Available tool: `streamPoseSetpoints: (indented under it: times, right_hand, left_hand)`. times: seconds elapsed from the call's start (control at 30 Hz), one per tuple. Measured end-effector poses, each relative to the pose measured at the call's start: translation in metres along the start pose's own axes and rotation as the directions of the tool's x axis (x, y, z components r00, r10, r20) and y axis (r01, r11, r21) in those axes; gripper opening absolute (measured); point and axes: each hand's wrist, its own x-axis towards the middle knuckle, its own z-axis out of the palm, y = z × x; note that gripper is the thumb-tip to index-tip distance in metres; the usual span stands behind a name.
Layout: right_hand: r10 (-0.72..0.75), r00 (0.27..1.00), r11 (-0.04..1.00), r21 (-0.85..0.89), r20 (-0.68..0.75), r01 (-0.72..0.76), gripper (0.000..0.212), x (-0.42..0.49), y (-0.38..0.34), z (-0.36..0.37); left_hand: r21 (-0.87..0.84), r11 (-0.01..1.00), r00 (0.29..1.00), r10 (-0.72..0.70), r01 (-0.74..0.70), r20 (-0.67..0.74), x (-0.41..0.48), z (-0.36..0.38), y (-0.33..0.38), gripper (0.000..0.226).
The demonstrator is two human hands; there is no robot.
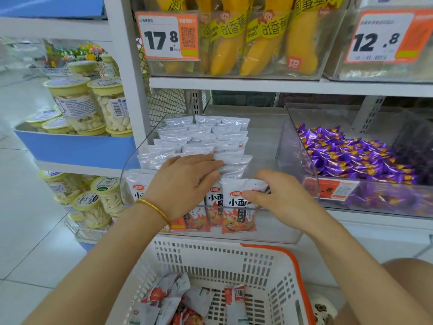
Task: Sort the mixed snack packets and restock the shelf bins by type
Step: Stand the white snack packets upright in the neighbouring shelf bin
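Your left hand [185,184] lies flat, fingers stretched over the tops of the front rows and pressing them back rather than gripping. Your right hand [281,198] has thumb and fingers pinched on the top edge of the front packet [241,205], the white one with the red flame print. It stands upright just behind the front wall of the clear bin [276,227]. So you're seating that one and squaring the line, I'd say. Behind your fingers the filed packets [201,137] run back in neat upright rows, so this type looks well on its way. There's a bare strip down the bin's right side, and to my eye that means room for more. Below your forearms sits the white basket [210,252], with a heap of loose packets [185,299] in the bottom. That's the work left, and it's no small heap. Some carry the same red print, but I can't tell whether they're all one type. Next door, the purple sweets [351,158] fill their own bin, and no packets lie among them.
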Motion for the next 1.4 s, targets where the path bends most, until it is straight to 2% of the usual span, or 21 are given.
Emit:
streamPoseSetpoints:
  times: [0.2,0.3,0.37,0.4,0.5,0.63,0.73,0.8,0.87,0.97,1.1,1.23,1.33,1.4]
  right_hand:
    - [-0.027,0.985,0.988,0.148,-0.170,0.053,0.035,0.002,-0.010,0.006]
    - [-0.015,0.976,0.983,0.173,-0.217,0.054,0.036,0.003,-0.009,0.010]
    - [0.035,0.985,0.969,0.248,-0.169,0.008,0.029,0.005,-0.003,0.007]
    - [0.067,0.994,0.958,0.283,-0.086,-0.040,0.023,0.005,0.000,0.005]
    - [0.131,0.981,0.948,0.271,0.146,-0.167,0.028,0.006,0.006,0.000]
    - [0.109,0.993,0.954,0.275,0.054,-0.120,0.024,0.007,-0.002,0.005]
    - [0.104,0.995,0.966,0.239,-0.008,-0.099,0.034,0.006,-0.009,0.012]
    - [0.088,0.995,0.974,0.205,0.036,-0.094,0.030,0.007,-0.013,0.016]
    - [0.090,0.987,0.971,0.207,0.133,-0.116,0.010,0.013,-0.014,0.018]
    - [0.112,0.973,0.964,0.215,0.203,-0.156,0.020,0.017,-0.019,0.019]
    - [0.085,0.978,0.945,0.296,0.192,-0.140,0.011,0.012,-0.018,0.017]
    - [0.120,0.991,0.947,0.293,0.061,-0.133,0.029,0.006,-0.014,0.013]
    - [0.085,0.996,0.986,0.144,0.005,-0.085,0.037,0.000,-0.019,0.022]
    - [0.064,0.997,0.995,0.075,-0.050,-0.060,0.033,-0.001,-0.019,0.026]
  left_hand:
    - [-0.101,0.994,0.999,0.041,-0.040,0.006,0.001,0.000,-0.003,0.056]
    - [-0.230,0.973,0.997,-0.023,0.006,-0.069,0.004,-0.002,0.000,0.021]
    - [-0.208,0.978,0.995,-0.049,0.030,-0.086,0.006,-0.004,0.002,0.010]
    - [-0.193,0.980,0.994,-0.054,0.036,-0.090,0.007,-0.003,0.003,0.010]
    - [-0.200,0.979,0.995,-0.065,0.049,-0.077,0.010,-0.003,0.004,0.009]
    - [-0.281,0.956,0.993,-0.102,0.081,-0.062,0.012,-0.005,0.006,0.011]
    - [-0.307,0.946,0.992,-0.121,0.101,-0.047,0.015,-0.006,0.005,0.013]
    - [-0.315,0.943,0.991,-0.127,0.108,-0.040,0.016,-0.006,0.004,0.011]
    - [-0.360,0.925,0.990,-0.138,0.118,-0.029,0.017,-0.008,0.005,0.009]
    - [-0.439,0.893,0.992,-0.126,0.101,-0.028,0.017,-0.015,0.009,0.018]
    - [-0.363,0.930,0.986,-0.106,0.053,-0.130,0.011,-0.016,0.008,0.017]
    - [-0.262,0.965,0.955,-0.048,-0.032,-0.292,-0.007,-0.021,-0.004,0.010]
    - [-0.271,0.962,0.982,-0.016,-0.037,-0.189,-0.018,-0.022,-0.017,0.016]
    - [-0.157,0.987,0.992,0.011,-0.030,-0.124,-0.023,-0.017,-0.024,0.031]
